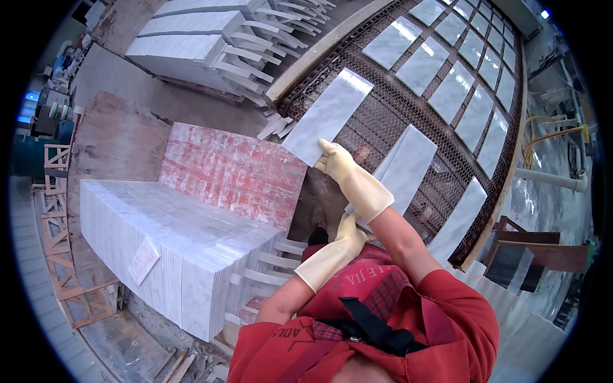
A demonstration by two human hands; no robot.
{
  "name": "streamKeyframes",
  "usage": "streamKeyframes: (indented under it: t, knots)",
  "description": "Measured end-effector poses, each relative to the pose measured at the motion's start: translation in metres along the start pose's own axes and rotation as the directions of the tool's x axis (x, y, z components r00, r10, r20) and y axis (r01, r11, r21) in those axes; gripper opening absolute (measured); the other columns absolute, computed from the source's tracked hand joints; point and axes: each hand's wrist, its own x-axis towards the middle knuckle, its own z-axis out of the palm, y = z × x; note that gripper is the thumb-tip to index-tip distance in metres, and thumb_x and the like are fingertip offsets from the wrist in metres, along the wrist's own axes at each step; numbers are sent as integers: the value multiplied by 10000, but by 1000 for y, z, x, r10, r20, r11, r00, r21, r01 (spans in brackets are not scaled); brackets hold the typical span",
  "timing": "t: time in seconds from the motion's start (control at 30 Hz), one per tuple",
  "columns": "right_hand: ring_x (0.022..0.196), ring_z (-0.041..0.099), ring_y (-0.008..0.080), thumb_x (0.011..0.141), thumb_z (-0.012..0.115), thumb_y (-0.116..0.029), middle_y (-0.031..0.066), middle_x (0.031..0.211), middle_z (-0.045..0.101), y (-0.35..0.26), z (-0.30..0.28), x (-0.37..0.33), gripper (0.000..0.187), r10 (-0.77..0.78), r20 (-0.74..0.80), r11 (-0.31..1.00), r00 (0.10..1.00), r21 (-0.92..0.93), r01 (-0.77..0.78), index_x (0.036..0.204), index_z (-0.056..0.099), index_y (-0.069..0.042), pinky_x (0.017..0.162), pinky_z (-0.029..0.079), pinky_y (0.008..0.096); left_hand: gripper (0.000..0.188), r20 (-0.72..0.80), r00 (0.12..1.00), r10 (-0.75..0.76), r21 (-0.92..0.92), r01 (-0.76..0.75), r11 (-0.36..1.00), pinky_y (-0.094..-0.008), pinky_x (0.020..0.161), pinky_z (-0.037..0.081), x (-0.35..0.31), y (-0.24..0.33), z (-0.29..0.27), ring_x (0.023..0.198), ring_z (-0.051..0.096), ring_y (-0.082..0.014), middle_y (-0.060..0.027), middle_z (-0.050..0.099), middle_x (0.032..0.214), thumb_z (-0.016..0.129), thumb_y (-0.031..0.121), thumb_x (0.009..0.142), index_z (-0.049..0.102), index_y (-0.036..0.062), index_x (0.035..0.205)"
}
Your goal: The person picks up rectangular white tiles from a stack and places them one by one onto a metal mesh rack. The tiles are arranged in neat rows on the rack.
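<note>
In the middle, my right hand (340, 165), in a cream rubber glove, grips the near corner of a polished grey-white marble tile (332, 112), its thumb on top. This tile lies tilted over the left edge of a mesh conveyor (383, 112). Below it, my left hand (345, 241), gloved alike, is closed at the near end of another marble tile (408, 163). A thin line along that tile suggests a second one overlapping it. My right wrist covers part of its near end, and the left fingertips are partly hidden.
A big stack of marble tiles (172, 239) stands left, beside a red-stained board (230, 169). More stacks (185, 48) with white strips between them are at the back left. Several tiles (450, 92) lie in rows on the conveyor. A wooden frame (57, 236) stands far left.
</note>
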Motion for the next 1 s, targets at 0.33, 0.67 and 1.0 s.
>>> streamKeyframes:
  t: [0.33,0.67,1.0]
  knots:
    - [1375,545,393,1084,544,-299,259,1490,544,4,-7,4,536,10,34,999,999,48,-11,1475,460,57,1186,421,525,496,18,998,-53,-133,55,990,-634,875,522,16,-3,-6,1240,578,-371,-132,537,1444,546,205,1062,372,167,1525]
    - [1258,641,328,1085,564,-331,214,1425,622,-37,15,-126,537,-98,-24,844,995,-531,70,1519,496,-21,1118,490,434,538,24,996,-86,-169,89,982,-759,1009,445,11,5,5,1392,499,-401,-147,491,1520,548,100,1034,369,200,1530]
    - [1393,546,299,1051,633,-179,206,1502,556,-44,-144,-255,546,-794,-301,484,529,-839,250,1547,462,-28,1169,437,413,442,73,994,-84,-132,93,987,-780,1061,417,38,-13,-2,1333,546,-458,-253,529,1453,527,-19,995,454,49,1425]
